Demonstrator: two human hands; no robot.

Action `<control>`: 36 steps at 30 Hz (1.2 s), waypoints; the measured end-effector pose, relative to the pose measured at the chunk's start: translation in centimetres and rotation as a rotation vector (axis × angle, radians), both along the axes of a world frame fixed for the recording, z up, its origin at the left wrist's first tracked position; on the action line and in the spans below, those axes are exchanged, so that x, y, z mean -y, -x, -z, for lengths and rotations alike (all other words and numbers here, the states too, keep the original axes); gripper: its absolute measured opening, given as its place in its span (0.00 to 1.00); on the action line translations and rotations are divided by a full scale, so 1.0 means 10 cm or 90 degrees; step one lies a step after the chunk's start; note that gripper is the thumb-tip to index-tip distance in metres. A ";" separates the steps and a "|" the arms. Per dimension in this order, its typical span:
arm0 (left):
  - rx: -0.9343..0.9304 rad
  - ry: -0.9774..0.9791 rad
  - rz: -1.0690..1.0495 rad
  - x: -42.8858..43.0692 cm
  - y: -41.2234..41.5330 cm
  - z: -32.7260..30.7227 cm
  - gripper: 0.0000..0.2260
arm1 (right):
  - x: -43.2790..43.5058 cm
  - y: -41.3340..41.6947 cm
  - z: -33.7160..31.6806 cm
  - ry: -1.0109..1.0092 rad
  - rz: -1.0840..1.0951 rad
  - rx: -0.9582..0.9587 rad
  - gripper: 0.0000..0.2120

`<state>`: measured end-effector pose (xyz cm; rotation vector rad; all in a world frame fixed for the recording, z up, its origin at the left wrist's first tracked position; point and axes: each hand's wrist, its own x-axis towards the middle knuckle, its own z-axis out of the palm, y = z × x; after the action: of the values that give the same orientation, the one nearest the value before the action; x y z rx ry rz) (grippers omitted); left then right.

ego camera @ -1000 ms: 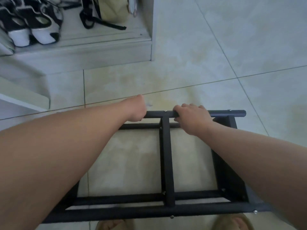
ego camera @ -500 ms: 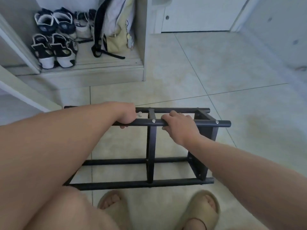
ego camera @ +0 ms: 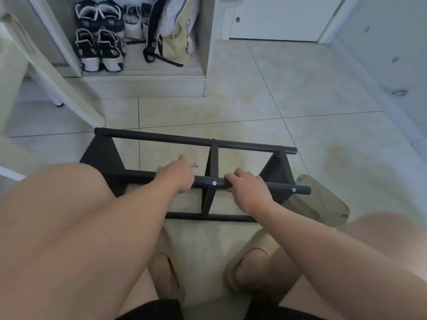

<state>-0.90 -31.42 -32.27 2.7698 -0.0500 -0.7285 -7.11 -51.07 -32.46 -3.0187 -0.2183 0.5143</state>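
A black metal rack [ego camera: 214, 162] stands low over the tiled floor [ego camera: 300, 88], straight in front of the person's knees. I cannot tell whether its lower rail touches the tiles. Both hands are on its near bar [ego camera: 284, 188], the top rail closest to the body. The left hand [ego camera: 178, 177] has its fingers curled over the bar, just left of the upright crosspiece [ego camera: 213, 158]. The right hand [ego camera: 247, 191] wraps the same bar just right of that crosspiece, knuckles up. The two grips sit close together with the bar's middle screw between them. The far bar [ego camera: 161, 137] runs parallel beyond the hands and is touched by neither. A small pale scrap shows by the left fingertips, too blurred to name.

The feet, in beige sandals [ego camera: 245, 257], stand just behind the rack. A blurred beige shape lies by its right end. Farther off, an open cabinet shelf [ego camera: 143, 73] holds pairs of black-and-white shoes [ego camera: 100, 50] and a pale bag [ego camera: 175, 35] with dark straps. A white door [ego camera: 277, 17] closes the far side.
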 end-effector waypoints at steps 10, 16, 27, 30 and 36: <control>-0.032 0.050 0.042 0.09 0.63 0.17 0.02 | 0.12 0.49 -0.06 -0.012 0.065 -0.122 0.12; -0.029 0.067 0.037 0.04 0.70 0.21 0.02 | 0.17 0.49 -0.08 -0.035 0.060 -0.165 0.17; -0.097 0.080 -0.018 0.09 0.53 0.14 0.03 | 0.27 -0.13 0.06 0.082 -0.192 -0.054 0.67; -0.158 0.056 -0.002 0.13 0.42 0.11 0.04 | 0.26 -0.29 0.18 0.096 -0.215 -0.083 0.68; -0.226 0.094 0.019 0.08 0.22 0.22 0.10 | 0.31 -0.27 0.34 0.076 -0.237 -0.044 0.64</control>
<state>-3.10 -32.21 -34.42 2.4677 -0.0709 -1.1635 -4.39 -54.19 -35.89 -3.0760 -0.7794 0.6777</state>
